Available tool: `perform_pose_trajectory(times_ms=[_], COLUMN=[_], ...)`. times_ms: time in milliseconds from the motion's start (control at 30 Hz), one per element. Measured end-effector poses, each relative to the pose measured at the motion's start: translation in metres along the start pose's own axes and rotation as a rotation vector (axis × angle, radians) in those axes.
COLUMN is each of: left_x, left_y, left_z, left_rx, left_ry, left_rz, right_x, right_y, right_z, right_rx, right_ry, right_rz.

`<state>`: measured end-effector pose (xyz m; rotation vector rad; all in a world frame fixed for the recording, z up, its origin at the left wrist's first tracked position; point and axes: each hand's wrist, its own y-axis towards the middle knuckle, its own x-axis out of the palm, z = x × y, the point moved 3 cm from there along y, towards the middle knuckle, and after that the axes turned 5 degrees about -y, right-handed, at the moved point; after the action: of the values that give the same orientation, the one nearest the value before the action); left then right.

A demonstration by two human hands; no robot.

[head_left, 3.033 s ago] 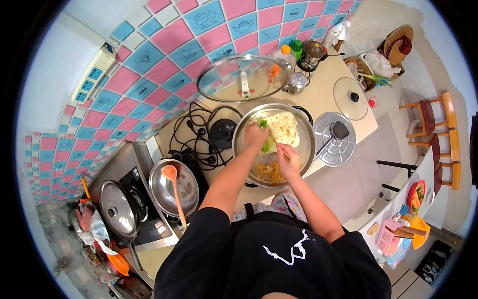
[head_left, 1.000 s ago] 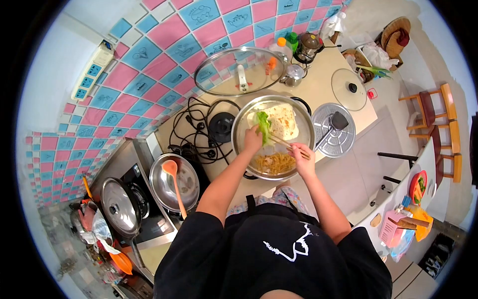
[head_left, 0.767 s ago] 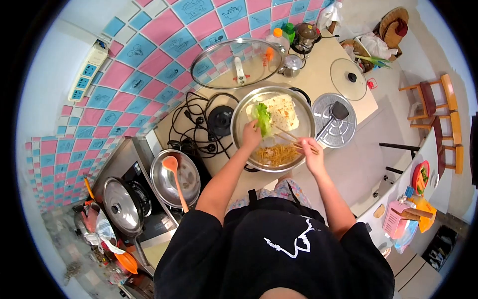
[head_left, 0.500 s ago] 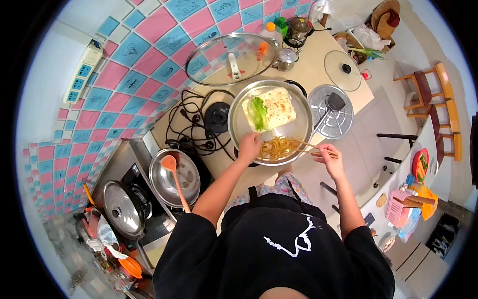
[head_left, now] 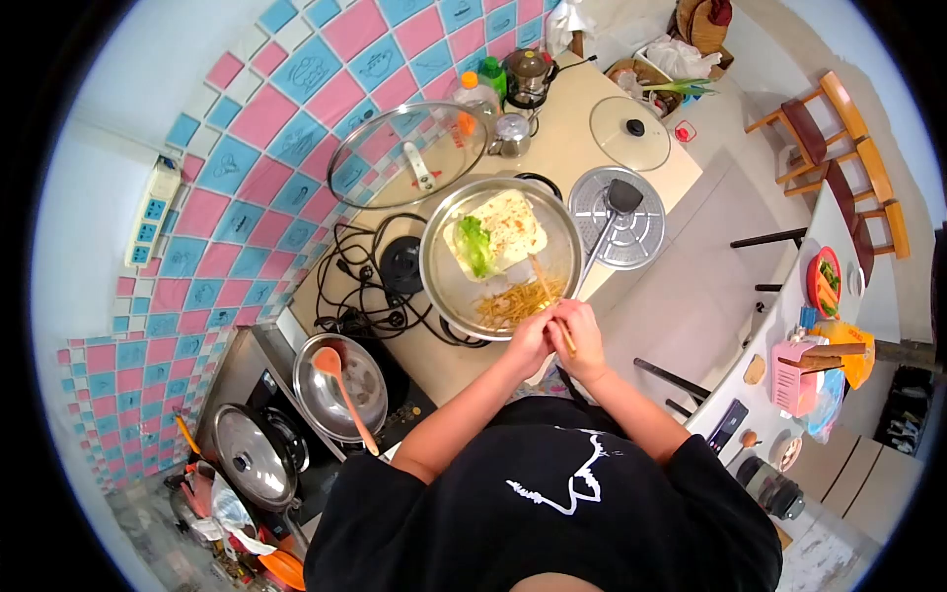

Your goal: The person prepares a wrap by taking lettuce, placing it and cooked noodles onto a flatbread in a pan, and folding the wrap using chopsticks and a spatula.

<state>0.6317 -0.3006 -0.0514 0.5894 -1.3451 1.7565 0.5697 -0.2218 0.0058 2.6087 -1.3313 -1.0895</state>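
My right hand [head_left: 580, 338] is closed around a pair of wooden chopsticks [head_left: 541, 278], whose tips point into the pan. Against it, my left hand [head_left: 531, 341] has its fingers closed at the chopsticks too; its fingertips are partly hidden. Both hands meet over the near rim of a wide, round metal pan [head_left: 431, 281]. Inside the pan lies a pale, browned flatbread [head_left: 513, 227] with a green lettuce leaf [head_left: 475, 247] on its left part. Shredded yellow-brown strips [head_left: 508, 306] form a pile nearer to my hands.
A glass lid [head_left: 380, 163] leans by the tiled wall. Black cables [head_left: 345, 286] lie left of the pan. On the right, a spatula [head_left: 623, 197] rests over a perforated steamer plate [head_left: 641, 237]. A wok with a pink ladle [head_left: 340, 380] stands at lower left.
My left hand has moved from the pan's left inner side to meet my right hand. The right hand has come in leftward, and the chopsticks now point forward over the pan. The view has shifted.
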Motion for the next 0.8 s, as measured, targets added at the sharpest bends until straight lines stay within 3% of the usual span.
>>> perform_pose_trajectory(times_ms=[67,167,233,300,467,533,600,667,800], left_x=[-0.012,-0.003,-0.013,-0.015,-0.004,0.013,0.009,0.009,-0.001], left_y=[0.005,0.002,0.010,0.019,0.038,0.039,0.042,0.044,0.041], left_z=[-0.002,0.008,0.009,0.010,0.012,0.020,0.021,0.022,0.015], left_rx=[-0.029,-0.054,0.003,0.002,0.091,0.147,0.158,0.174,0.212], left_ry=[-0.004,-0.046,0.097,0.162,0.292,0.356,0.393,0.430,0.485], left_rz=[0.025,0.135,0.233,0.282,0.422,0.465,0.501,0.529,0.581], right_x=[-0.006,-0.018,-0.017,-0.010,-0.009,-0.014,0.001,0.008,0.026], right_y=[0.008,0.016,0.014,0.011,0.035,0.043,0.032,0.034,0.030], right_z=[0.001,0.007,0.028,0.045,0.066,0.081,0.136,0.190,0.257], right_rx=[-0.200,-0.305,-0.318,-0.232,-0.256,-0.225,0.326,0.588,0.797], right_ry=[-0.104,-0.085,-0.080,0.135,0.163,0.145,0.185,0.057,-0.218], right_rz=[-0.104,-0.215,-0.214,-0.407,-0.386,-0.245,-0.127,0.007,-0.122])
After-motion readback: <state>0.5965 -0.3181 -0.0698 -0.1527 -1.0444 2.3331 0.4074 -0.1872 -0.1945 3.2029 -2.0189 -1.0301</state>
